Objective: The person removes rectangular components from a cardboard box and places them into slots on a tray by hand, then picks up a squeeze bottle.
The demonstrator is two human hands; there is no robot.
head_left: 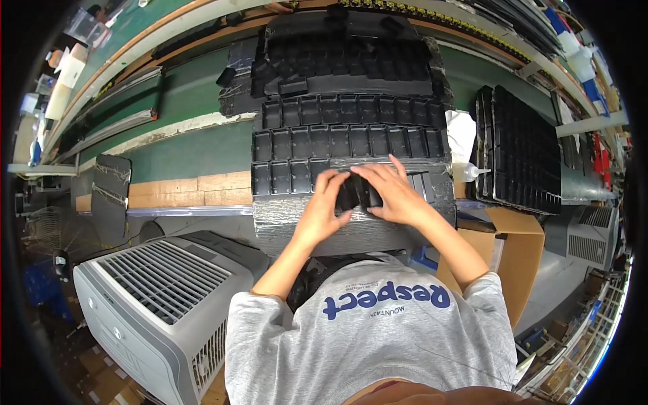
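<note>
My left hand (322, 208) is closed around a small black plastic box (347, 196) at the front of the work board. Right beside it, my right hand (397, 194) curls its fingers over another dark piece (368, 194), which touches or nearly touches the first. My fingers hide much of both pieces. Just beyond my hands, rows of open black rectangular boxes (351, 143) sit side by side on a board wrapped in shiny film (304, 226). Farther back lies a heap of loose black boxes (351, 61).
A stack of black trays (520, 148) stands at the right, near a white squeeze bottle (466, 171) and white cloth (460, 131). An open cardboard box (520, 243) is by my right elbow. A grey air cooler (162, 290) stands at lower left beside the green bench (196, 152).
</note>
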